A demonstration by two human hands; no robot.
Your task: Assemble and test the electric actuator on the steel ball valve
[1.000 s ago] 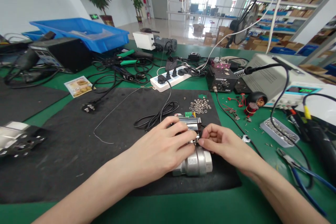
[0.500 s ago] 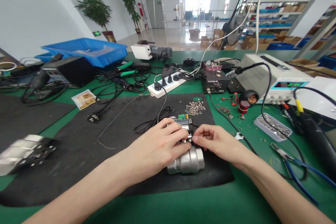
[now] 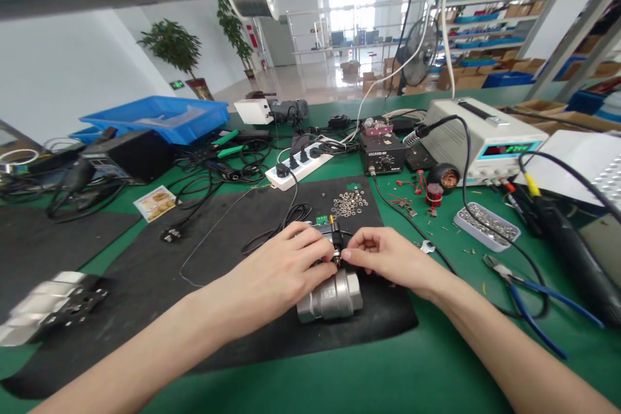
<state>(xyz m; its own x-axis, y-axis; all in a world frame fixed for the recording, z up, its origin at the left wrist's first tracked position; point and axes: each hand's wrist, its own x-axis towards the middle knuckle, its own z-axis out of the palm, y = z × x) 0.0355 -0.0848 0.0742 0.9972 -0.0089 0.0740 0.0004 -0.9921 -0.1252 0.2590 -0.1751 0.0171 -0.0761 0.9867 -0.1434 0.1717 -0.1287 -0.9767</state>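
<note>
Valve body (image 3: 330, 301) in bare metal lay on the black mat (image 3: 359, 343) over the green desk (image 3: 339, 388), and the left hand (image 3: 284, 265) curled down around the fitting (image 3: 336, 233) above it. Just right of that fitting, the right hand (image 3: 388, 255) made a narrow thumb-and-finger pinch; whether a small part sat inside could not be told. Loose metal rings (image 3: 347, 204) lay scattered beyond, near a green circuit board (image 3: 322, 220).

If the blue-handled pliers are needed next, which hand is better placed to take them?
Right, I judge: the right hand is nearer the pliers, while the left hand lies over the metal assembly.
</note>
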